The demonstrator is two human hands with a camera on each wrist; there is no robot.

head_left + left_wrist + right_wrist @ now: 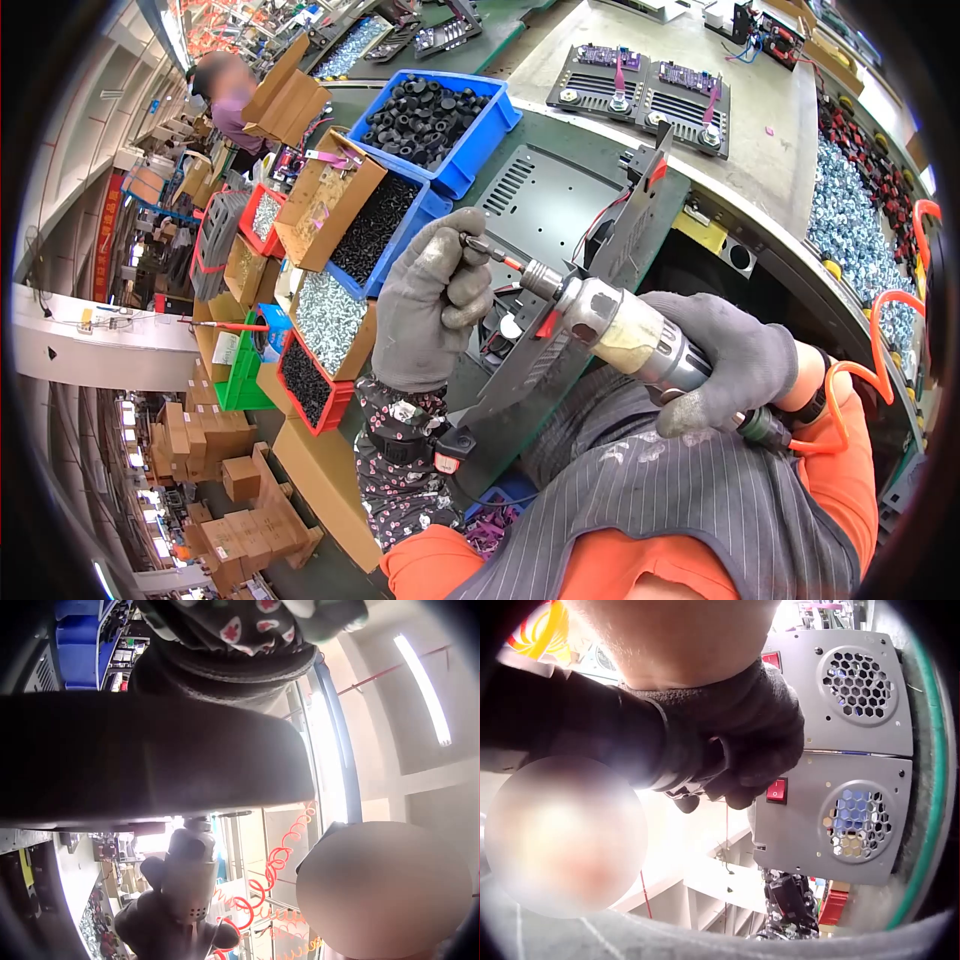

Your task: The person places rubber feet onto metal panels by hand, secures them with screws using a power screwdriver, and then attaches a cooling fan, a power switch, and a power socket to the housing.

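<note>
In a grey glove, my right hand (735, 360) grips the body of a pneumatic screwdriver (625, 330), its bit pointing to the upper left. My gloved left hand (435, 300) pinches a small dark piece (478, 243) at the tip of the bit; its exact shape cannot be told. Beneath and beyond the tool lies a dark metal chassis (545, 195) with a raised panel (625, 225). In the right wrist view, grey panels (780, 832) with hexagonal vents and red switches stand beside the right hand (735, 735).
Blue bins (455, 175) of black parts, a carton of silver screws (330, 318) and a red bin (322, 408) stand left. Two plates with circuit boards (640, 95) lie at the back. An orange coiled hose (872, 375) runs along the right. Another person (232, 110) is at upper left.
</note>
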